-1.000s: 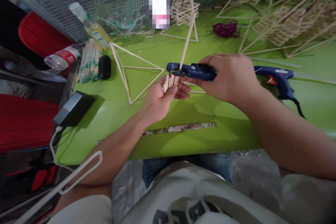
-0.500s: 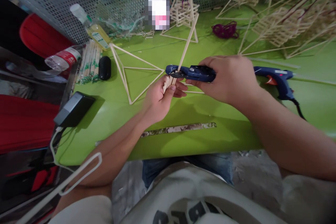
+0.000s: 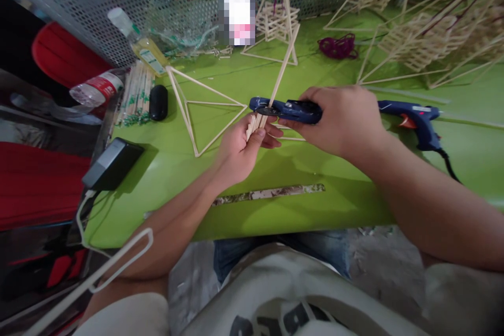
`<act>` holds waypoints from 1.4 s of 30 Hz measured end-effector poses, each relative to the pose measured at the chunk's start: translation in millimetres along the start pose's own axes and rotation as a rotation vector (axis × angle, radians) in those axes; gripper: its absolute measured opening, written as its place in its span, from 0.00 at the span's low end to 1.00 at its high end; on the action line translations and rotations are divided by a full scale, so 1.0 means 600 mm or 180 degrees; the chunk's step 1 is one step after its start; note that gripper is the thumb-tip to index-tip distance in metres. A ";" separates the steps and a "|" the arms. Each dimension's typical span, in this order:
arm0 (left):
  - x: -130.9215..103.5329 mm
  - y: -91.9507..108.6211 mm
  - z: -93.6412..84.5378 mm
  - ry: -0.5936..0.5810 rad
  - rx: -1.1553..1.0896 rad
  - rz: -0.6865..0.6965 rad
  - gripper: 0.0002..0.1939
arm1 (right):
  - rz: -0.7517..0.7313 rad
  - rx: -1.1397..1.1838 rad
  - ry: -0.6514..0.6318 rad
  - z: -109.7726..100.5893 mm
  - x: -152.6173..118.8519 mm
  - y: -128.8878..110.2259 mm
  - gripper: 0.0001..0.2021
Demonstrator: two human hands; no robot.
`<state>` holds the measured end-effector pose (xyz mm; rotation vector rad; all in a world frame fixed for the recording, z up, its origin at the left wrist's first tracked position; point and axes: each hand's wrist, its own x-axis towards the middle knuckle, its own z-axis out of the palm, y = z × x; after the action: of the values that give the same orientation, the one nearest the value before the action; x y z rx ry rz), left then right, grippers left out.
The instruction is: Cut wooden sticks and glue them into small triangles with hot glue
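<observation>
My left hand (image 3: 246,142) is closed round a small bundle of cut wooden sticks (image 3: 254,125). One long wooden stick (image 3: 280,74) rises out of that grip, up and to the right. In my right hand (image 3: 338,113) is a blue cutter (image 3: 303,110), its handles wrapped by my fingers. The cutter's jaws lie around the long stick, just above the bundle. Left of my hands a triangular frame of sticks (image 3: 212,88) stands on the green table (image 3: 181,178). Part of another stick frame (image 3: 293,138) shows behind my right hand.
To the right lies a blue glue gun (image 3: 409,113) with a cord. Stick pyramids (image 3: 275,21) and purple string (image 3: 337,46) are at the back. On the left are a glue bottle (image 3: 147,52), bundled sticks (image 3: 136,94), a black box (image 3: 112,164) and a plastic bottle (image 3: 96,88). A worn strip (image 3: 268,194) lies in front.
The cutter's jaws appear to have closed further on the long stick. Both hands keep almost the same place, and the view has shifted slightly.
</observation>
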<state>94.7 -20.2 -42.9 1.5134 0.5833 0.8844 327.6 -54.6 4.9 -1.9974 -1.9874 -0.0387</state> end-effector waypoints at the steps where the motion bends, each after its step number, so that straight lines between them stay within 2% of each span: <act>1: 0.000 0.000 0.000 0.0000 0.0002 -0.0003 0.16 | 0.0020 -0.0036 -0.0017 0.000 0.000 0.000 0.25; 9: -0.003 0.001 0.007 0.0102 -0.0030 -0.0095 0.16 | 0.0187 0.0071 -0.0232 0.009 0.005 -0.006 0.17; 11: -0.001 0.001 0.005 0.0289 -0.0048 -0.0077 0.13 | 0.0183 0.0199 -0.0264 0.013 0.007 -0.006 0.17; 14: 0.006 -0.002 -0.010 0.0775 0.0107 0.0159 0.09 | 0.0154 0.0374 -0.0304 0.018 0.009 -0.006 0.16; 17: 0.017 -0.010 -0.029 0.1128 0.0202 0.0355 0.10 | 0.0061 0.0452 -0.0295 0.027 0.012 -0.005 0.14; 21: 0.026 -0.018 -0.028 0.1005 0.0069 0.0152 0.19 | 0.0033 0.0400 -0.0233 0.048 0.021 -0.001 0.14; 24: 0.026 -0.012 -0.019 0.0882 0.0226 0.0361 0.26 | 0.0010 0.0360 -0.0178 0.059 0.025 0.002 0.13; 30: 0.022 -0.004 -0.017 0.0793 0.1036 0.0891 0.24 | -0.0128 0.0124 -0.0269 0.065 0.018 -0.011 0.16; 32: 0.024 -0.013 -0.014 0.0912 0.1142 0.1132 0.20 | -0.0161 0.0007 -0.0313 0.069 0.015 -0.019 0.17; 35: 0.032 -0.027 -0.009 0.1164 0.1241 0.1366 0.21 | -0.0200 -0.0084 -0.0331 0.077 0.015 -0.029 0.17; 39: 0.044 -0.037 -0.013 0.1174 0.1004 0.1292 0.21 | -0.0131 -0.0096 -0.0351 0.087 0.019 -0.038 0.16; 42: 0.048 -0.040 -0.017 0.1189 0.0611 0.1030 0.18 | -0.0074 -0.0135 -0.0488 0.089 0.022 -0.043 0.16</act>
<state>106.1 12.2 -61.3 1.6544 0.7197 1.4131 291.5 -29.5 -37.4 -2.0596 -2.1202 0.0698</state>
